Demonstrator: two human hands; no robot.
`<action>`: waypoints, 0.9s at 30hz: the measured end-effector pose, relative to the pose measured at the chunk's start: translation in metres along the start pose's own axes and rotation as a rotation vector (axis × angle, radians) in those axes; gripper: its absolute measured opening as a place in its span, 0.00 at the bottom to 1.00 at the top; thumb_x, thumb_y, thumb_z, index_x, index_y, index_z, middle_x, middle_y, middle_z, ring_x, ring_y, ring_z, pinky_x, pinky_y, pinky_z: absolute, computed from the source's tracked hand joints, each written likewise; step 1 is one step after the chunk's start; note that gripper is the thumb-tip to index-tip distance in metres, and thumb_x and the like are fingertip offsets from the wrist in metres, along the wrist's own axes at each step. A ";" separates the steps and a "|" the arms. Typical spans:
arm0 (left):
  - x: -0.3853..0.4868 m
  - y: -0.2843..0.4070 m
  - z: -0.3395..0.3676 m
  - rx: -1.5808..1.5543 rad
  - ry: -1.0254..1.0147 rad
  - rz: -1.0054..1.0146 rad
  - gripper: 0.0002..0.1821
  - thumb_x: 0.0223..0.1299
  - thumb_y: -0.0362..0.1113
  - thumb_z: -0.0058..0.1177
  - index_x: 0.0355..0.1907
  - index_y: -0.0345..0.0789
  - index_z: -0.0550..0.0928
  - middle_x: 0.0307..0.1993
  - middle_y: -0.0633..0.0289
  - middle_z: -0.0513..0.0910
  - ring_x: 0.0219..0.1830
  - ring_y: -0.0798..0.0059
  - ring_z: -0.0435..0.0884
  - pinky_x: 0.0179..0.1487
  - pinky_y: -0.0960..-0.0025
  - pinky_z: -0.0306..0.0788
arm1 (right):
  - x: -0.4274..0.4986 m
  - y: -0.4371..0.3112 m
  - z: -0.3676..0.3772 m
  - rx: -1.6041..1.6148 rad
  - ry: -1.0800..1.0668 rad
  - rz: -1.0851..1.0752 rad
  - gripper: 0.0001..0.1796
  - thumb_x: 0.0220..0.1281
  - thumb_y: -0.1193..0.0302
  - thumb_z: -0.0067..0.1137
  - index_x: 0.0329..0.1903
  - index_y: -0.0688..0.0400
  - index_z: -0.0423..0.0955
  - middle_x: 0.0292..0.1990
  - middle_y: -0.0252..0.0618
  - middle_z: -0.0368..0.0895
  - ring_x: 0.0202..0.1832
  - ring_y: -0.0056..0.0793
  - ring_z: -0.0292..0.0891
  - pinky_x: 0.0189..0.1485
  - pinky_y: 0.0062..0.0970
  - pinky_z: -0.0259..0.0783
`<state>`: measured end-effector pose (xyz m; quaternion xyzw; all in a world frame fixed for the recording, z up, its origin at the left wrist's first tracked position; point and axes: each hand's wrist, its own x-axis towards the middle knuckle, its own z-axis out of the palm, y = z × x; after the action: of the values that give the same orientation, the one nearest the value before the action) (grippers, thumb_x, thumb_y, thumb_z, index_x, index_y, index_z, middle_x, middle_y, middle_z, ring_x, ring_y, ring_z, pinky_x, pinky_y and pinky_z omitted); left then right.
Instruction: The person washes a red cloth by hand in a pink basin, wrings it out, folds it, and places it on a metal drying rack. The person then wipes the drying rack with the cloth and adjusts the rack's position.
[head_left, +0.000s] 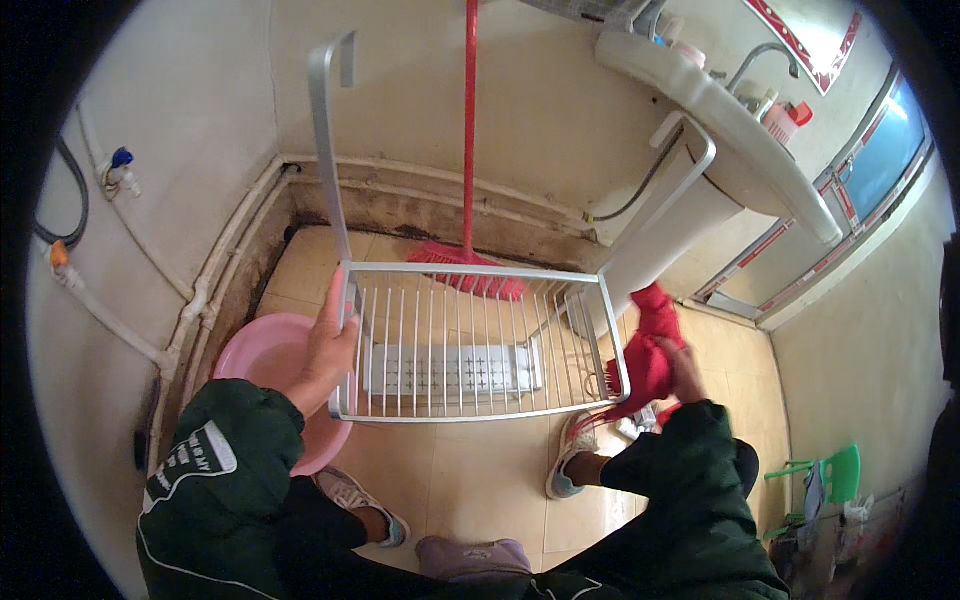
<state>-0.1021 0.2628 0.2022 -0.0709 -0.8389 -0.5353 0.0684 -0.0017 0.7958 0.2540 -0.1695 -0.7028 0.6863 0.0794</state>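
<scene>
A silver metal wire rack (480, 271) is held up in front of me, its two long hooked arms rising away from me. My left hand (330, 358) grips the left side of its frame. Below the wires shows the rack's perforated tray (454, 367) with cross-shaped holes. In my right hand (682, 369) is a red cloth (646, 360), bunched against or right beside the rack's right end. Motion blurs that hand slightly, and whether the cloth wraps the frame I cannot tell.
A pink basin (270, 341) stands on the tiled floor by the left wall pipes (199, 296). Beyond the rack, a red broom (470, 150) leans on the wall. A white pedestal sink (720, 97) is at upper right, a green chair (840, 474) at lower right.
</scene>
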 end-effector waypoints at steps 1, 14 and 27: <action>0.002 -0.008 0.003 -0.045 0.024 0.014 0.36 0.68 0.33 0.44 0.74 0.52 0.48 0.59 0.48 0.73 0.57 0.58 0.75 0.57 0.65 0.68 | -0.007 -0.036 0.002 -0.080 -0.050 -0.046 0.20 0.58 0.66 0.60 0.49 0.66 0.74 0.40 0.40 0.82 0.39 0.27 0.80 0.44 0.26 0.76; 0.001 -0.013 0.012 -0.136 0.056 -0.005 0.31 0.73 0.47 0.35 0.73 0.44 0.48 0.58 0.44 0.73 0.61 0.51 0.72 0.61 0.62 0.65 | 0.040 -0.061 0.264 -1.308 -0.198 -0.709 0.25 0.53 0.58 0.63 0.52 0.56 0.75 0.50 0.49 0.75 0.55 0.50 0.70 0.57 0.42 0.68; 0.013 -0.012 0.017 -0.280 0.117 -0.108 0.37 0.71 0.60 0.28 0.72 0.36 0.53 0.69 0.49 0.60 0.71 0.57 0.58 0.69 0.67 0.55 | -0.027 -0.041 0.393 -1.095 -0.471 -0.944 0.33 0.47 0.70 0.64 0.61 0.54 0.67 0.60 0.45 0.64 0.55 0.49 0.67 0.52 0.41 0.74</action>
<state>-0.1181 0.2742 0.1866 -0.0033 -0.7532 -0.6532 0.0776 -0.1177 0.4176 0.2800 0.2847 -0.9395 0.1506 0.1170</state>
